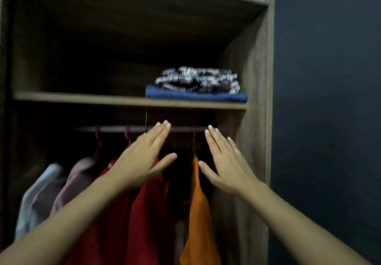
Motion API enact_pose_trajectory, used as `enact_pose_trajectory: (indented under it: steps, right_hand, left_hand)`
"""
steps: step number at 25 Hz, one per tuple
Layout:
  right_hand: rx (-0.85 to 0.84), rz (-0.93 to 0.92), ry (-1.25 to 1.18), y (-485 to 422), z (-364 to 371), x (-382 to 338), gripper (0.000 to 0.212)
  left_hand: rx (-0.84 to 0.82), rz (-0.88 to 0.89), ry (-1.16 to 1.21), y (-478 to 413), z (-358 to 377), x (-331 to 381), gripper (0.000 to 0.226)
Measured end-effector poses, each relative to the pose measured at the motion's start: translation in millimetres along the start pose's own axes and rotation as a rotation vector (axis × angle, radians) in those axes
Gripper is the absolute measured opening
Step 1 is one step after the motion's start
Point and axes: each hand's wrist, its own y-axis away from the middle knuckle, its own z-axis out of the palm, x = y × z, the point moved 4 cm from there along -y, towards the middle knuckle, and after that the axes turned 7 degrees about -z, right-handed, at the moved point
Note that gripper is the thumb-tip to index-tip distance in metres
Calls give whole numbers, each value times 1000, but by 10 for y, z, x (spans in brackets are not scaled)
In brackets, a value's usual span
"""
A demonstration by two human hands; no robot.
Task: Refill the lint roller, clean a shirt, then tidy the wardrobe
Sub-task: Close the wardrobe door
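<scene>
Wardrobe point(253, 75) open, tidying stage by the look of it. No lint roller in view.

Rail point(115, 129) carries a red garment point(148, 213) and an orange garment point(198, 213) with a dark gap between them; paler pieces point(37, 192) hang bunched at far left.

Left hand point(140, 161) flat, fingers straight and together, in front of the red garment's shoulder. Right hand point(226, 167) the same, just beside the orange one. Neither holds anything – contact with cloth cannot be told, frame is blurred.

Shelf point(82, 97) above the rail: a patterned fold point(198, 78) on a blue one point(195, 96).

Risks, judged: a flat-palmed sideways push may drag cloth off a hanger shoulder, or tip a hook off the rail – nothing is gripped. The orange piece could get crushed against the side panel.
</scene>
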Motion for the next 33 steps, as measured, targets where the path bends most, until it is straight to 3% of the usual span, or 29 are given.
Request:
enact_pose_trajectory:
  steps: [5, 8, 14, 18, 23, 25, 29, 33]
  right_hand:
    - [-117, -60, -222, 718, 961, -986, 76]
    - [-260, -115, -291, 1087, 1493, -1756, 73]
    - [-475, -383, -392, 1495, 2459, -3370, 60]
    - [-609, -645, -253, 1369, 2924, -4238, 53]
    - [-700, -728, 89, 1046, 3265, -4639, 45]
    - [-667, -883, 266, 1051, 3425, -4738, 42]
    - [-551, -924, 318, 1010, 3440, -4850, 43]
    - [-625, -986, 365, 1122, 3428, -4721, 40]
  left_hand:
    - [-137, -195, -43, 1203, 273, -200, 82]
    - [-192, -226, -140, 1825, 237, -463, 76]
    - [-191, -147, -433, 2812, -108, -1238, 65]
    - [-139, -85, -580, 3113, -382, -1851, 61]
    - [-175, 64, -659, 3172, -416, -2334, 60]
    - [-135, 110, -644, 3156, -362, -2376, 59]
    - [2, 189, -643, 3118, -305, -2394, 55]
    - [81, 264, -620, 3012, -200, -2281, 51]
